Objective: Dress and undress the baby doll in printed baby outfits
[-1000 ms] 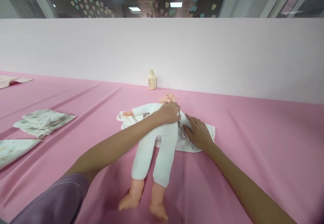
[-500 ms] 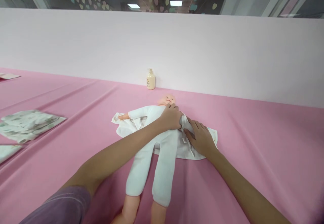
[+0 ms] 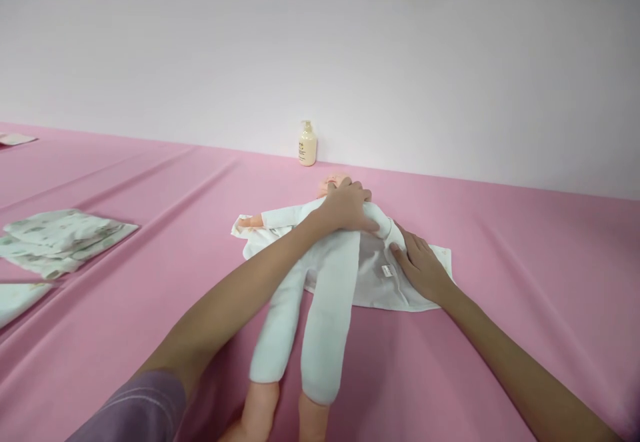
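The doll point(image 3: 333, 262) lies on its back on the pink worktop point(image 3: 500, 229), dressed in a white one-piece suit, head pointing away from the person and its 2 bare feet cut off by the lower picture edge. The left hand point(image 3: 346, 205) sits over the doll's chest and shoulder. Its grip is closed, with the fingers curled over the upper sleeve on the doll's right-hand side as the person sees it, and it hides most of the doll's head.

A white garment point(image 3: 373, 285) is spread flat under the doll's upper body and sticks out on both sides of it. A small label shows on the garment beside the doll's torso. The right hand point(image 3: 423, 269) lies on the garment just right of the doll, its grip open and palm down. Its fingertips are at the end of the doll's sleeve.

Beyond the doll's head, 1 cream pump bottle point(image 3: 307, 144) stands upright against the pale wall point(image 3: 450, 82). Well to the left of the doll lies a stack of folded cloths point(image 3: 60, 239) with a faint print.
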Demonstrator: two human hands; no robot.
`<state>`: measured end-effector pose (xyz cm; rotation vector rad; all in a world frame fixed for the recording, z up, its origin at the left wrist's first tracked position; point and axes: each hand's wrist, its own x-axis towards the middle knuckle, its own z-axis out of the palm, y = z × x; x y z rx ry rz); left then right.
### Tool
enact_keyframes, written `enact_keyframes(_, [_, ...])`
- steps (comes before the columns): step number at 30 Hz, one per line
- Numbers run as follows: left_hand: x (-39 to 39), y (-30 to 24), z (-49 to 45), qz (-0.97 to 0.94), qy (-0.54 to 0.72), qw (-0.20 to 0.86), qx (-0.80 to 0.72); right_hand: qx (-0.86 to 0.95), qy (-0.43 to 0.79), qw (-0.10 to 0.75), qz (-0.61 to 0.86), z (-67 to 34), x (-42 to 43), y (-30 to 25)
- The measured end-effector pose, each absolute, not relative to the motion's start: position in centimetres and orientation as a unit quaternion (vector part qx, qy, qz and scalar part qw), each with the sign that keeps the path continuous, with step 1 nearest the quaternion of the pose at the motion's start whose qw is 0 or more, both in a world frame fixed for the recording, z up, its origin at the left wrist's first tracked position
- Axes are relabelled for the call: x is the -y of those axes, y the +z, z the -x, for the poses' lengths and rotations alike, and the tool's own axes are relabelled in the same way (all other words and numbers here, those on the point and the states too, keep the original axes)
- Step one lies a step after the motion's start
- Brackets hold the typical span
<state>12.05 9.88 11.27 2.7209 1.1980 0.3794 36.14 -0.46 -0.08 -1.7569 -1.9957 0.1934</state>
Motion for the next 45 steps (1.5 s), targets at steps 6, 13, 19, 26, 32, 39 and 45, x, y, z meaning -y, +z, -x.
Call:
enact_keyframes(6, [-10.8, 13.4, -9.8, -0.887, 0.167, 0.126, -0.412, 0.736, 0.055, 0.210, 0.641, -36.0, 0.4, -0.3])
enact_keyframes(13, [-10.9, 15.0, -7.8, -0.850, 0.192, 0.179, -0.456, 0.740, 0.043, 0.195, 0.642, -36.3, 0.3, -0.6])
enact_keyframes(19, [-10.6, 15.8, -7.4, -0.850, 0.210, 0.213, -0.433, 0.748, 0.050, 0.214, 0.626, -36.3, 0.3, -0.7])
enact_keyframes(26, [-9.4, 11.7, -11.1, -0.893, 0.193, 0.127, -0.387, 0.698, 0.076, 0.339, 0.627, -36.7, 0.4, -0.7])
enact_keyframes(32, [-8.8, 9.3, -13.2, -0.914, 0.159, 0.082, -0.364, 0.639, 0.172, 0.437, 0.609, -37.0, 0.6, 0.1])
enact_keyframes(39, [-9.1, 9.6, -9.9, -0.895, 0.256, 0.169, -0.322, 0.605, 0.370, 0.443, 0.549, -39.3, 1.5, 2.7])
enact_keyframes(45, [-8.7, 7.9, 0.7, -0.837, 0.293, 0.150, -0.436, 0.655, 0.371, 0.298, 0.587, -40.7, 2.7, 7.0])
